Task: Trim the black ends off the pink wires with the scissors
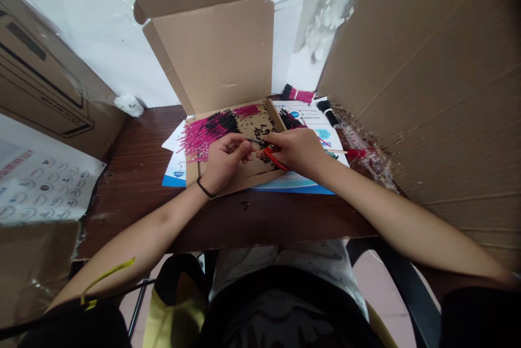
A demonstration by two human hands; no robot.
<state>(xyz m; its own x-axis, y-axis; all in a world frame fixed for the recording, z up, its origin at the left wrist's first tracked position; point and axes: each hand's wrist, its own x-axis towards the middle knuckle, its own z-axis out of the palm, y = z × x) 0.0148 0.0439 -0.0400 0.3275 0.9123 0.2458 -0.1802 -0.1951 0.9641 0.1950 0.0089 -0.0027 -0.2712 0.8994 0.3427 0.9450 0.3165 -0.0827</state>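
Observation:
My right hand (299, 147) is closed around red-handled scissors (275, 158), whose dark blades point left. Close by on the left, my left hand (228, 158) has its fingers pinched together near the blade tips; what it pinches is too small to make out. Both hands are over an open cardboard box (232, 182). Inside the box lies a heap of thin magenta lengths (199, 136) that look like cut wires, with a cluster of black ones (222, 122) on top. Small black scraps (262, 132) are scattered over the box floor, right of the heap.
The raised box lid (220, 49) stands behind. Printed sheets (309, 188) lie under the box on the brown table (138, 136). Tied magenta-and-black (299, 94) and black bundles (328, 113) sit at the back right. Large cardboard (439, 76) walls the right side.

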